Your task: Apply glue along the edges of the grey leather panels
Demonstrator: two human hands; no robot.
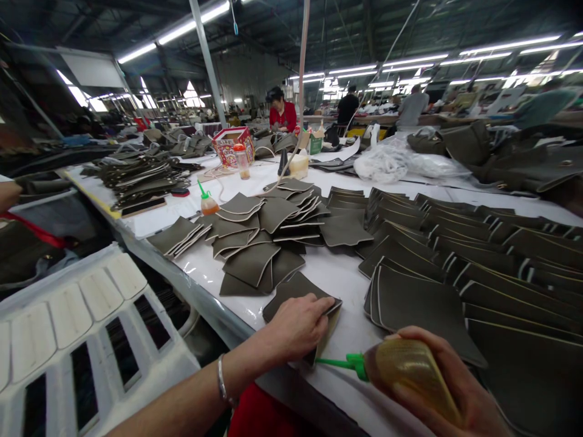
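Olive leather piece (296, 288) pinned flat, glue bottle (410, 370) levelled at it.
Left hand (298, 328) lies palm-down, ungripping, pressing the piece at the white surface's (337, 273) near edge. Right hand (460, 394) wraps the amber bottle, which lies almost horizontal, green nozzle (339, 362) pointing left toward the piece.

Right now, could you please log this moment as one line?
left hand: on dark cut piece | right hand: holding squeeze bottle | green nozzle: pointing at piece edge
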